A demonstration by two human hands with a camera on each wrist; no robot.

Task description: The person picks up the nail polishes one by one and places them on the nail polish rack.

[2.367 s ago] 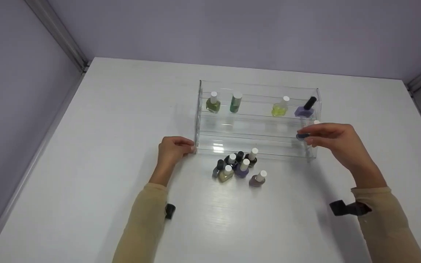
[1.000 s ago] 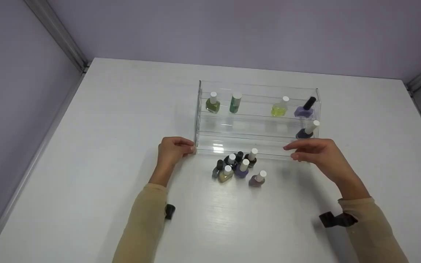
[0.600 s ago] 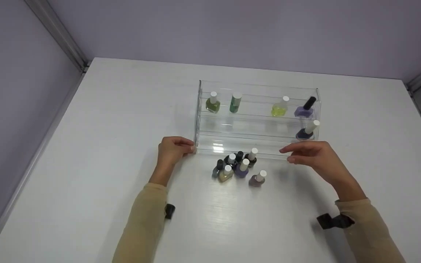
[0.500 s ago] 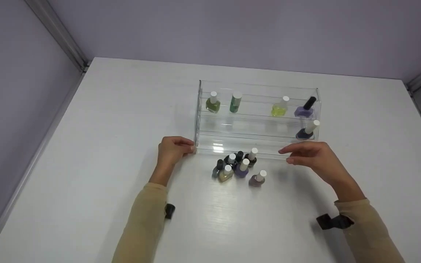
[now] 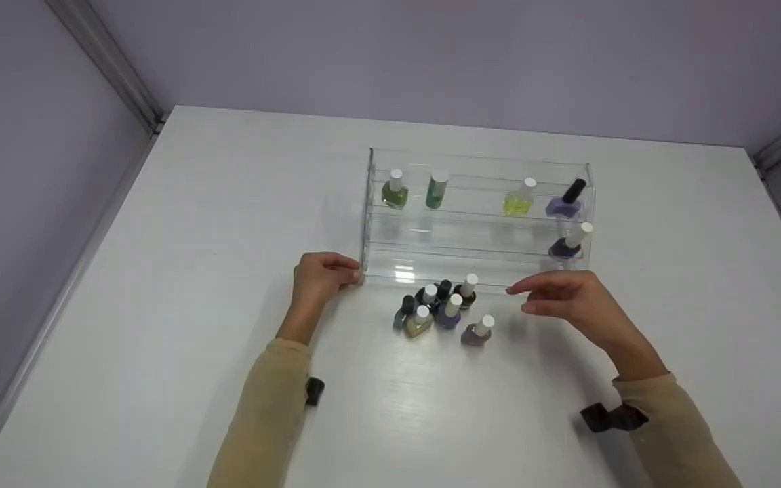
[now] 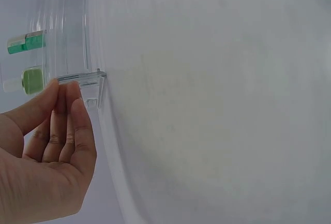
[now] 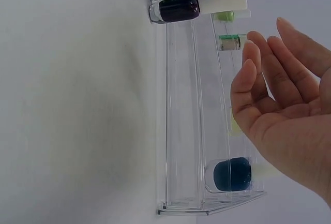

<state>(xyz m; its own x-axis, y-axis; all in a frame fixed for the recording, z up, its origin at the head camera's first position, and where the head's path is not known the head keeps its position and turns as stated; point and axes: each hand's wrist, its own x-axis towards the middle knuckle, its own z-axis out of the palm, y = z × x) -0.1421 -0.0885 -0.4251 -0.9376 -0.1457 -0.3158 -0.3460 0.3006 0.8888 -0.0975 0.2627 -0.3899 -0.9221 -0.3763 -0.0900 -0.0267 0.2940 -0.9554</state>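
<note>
from where i'm standing, the person's left hand [image 5: 319, 276] pinches the near corner of the clear rack [image 5: 465, 259] between thumb and fingertips, and the rack stretches from there across to the other hand. the right hand [image 5: 567, 298] has its thumb and fingers parted with nothing between them, held near the rack's front edge.

just to the left of those right fingers and a little nearer the person stands a mauve bottle [image 5: 476, 334] with a white cap; beyond it, between the two hands, a tight cluster of polish bottles [image 5: 449, 315] with black or white caps sits on the white table [image 5: 214, 257].

past the right fingers, at the rack's right end, is a dark blue bottle [image 5: 565, 249], with a purple bottle [image 5: 563, 207] one tier behind it. along that back tier are a yellow bottle [image 5: 517, 203], a green tube-like bottle [image 5: 435, 195] and, farthest from the right fingers, an olive bottle [image 5: 395, 196].
</note>
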